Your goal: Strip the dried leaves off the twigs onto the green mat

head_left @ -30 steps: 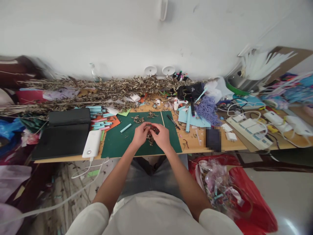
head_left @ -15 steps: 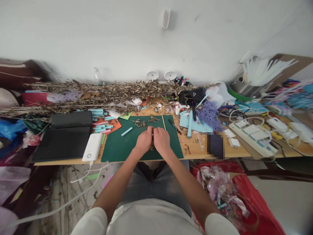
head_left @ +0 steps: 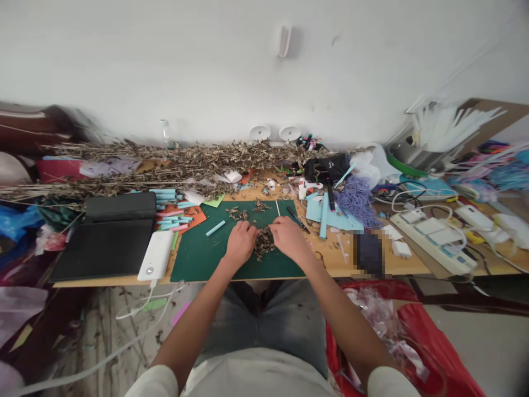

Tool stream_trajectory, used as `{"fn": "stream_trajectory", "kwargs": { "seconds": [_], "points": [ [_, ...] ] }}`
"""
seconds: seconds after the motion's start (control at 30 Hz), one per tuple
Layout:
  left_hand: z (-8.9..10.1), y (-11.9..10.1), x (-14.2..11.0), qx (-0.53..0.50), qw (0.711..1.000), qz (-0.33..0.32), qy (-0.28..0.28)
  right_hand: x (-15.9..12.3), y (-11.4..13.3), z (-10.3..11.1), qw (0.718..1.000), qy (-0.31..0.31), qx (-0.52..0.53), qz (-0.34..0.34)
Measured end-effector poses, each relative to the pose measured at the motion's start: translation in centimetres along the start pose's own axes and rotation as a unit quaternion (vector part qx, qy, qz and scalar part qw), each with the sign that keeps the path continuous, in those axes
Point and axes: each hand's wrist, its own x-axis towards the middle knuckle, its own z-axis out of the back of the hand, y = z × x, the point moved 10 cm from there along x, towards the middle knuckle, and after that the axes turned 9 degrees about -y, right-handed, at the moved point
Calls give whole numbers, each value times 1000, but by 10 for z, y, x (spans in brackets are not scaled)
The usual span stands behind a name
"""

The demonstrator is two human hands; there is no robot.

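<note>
My left hand [head_left: 240, 242] and my right hand [head_left: 289, 237] lie palm down on a dark green cutting mat [head_left: 198, 255], one on each side of a small heap of dried brown leaf bits [head_left: 264, 242]. Both hands have their fingers curled and touch the heap's edges; I cannot make out whether either pinches any of it. A thin wooden stick [head_left: 278, 208] lies on the mat just beyond my right hand. A light blue paper tube [head_left: 215, 228] lies on the mat to the left.
Dried branches [head_left: 165, 162] run along the back of the table. A black case [head_left: 108, 237], a white power bank [head_left: 156, 255] and blue tubes [head_left: 167, 209] sit left. A power strip [head_left: 433, 240] and purple cord [head_left: 354, 199] sit right. A red bag [head_left: 417, 325] stands below.
My hands were pressed together over the leaf bits; they have moved apart and the heap now shows between them on the mat. The camera has shifted slightly.
</note>
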Motion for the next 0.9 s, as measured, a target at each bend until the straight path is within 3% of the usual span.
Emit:
{"fn": "stream_trajectory", "kwargs": {
  "seconds": [0.17, 0.33, 0.47, 0.63, 0.9],
  "points": [
    [5, 3, -2, -20, 1000, 8, -1, 46, -32, -18, 998, -3, 22, -55],
    [14, 11, -4, -60, 997, 35, -23, 90, -22, -49, 998, 3, 59, -25],
    [18, 30, -4, -73, 993, 79, -48, 104, -18, -69, 997, 47, 63, -14],
    [18, 52, 5, -107, 986, 112, -68, 107, -39, -54, 983, -30, 175, -48],
    [22, 65, 28, -189, 959, 178, -113, 98, -74, -30, 910, -163, 355, -143]
  ]
}}
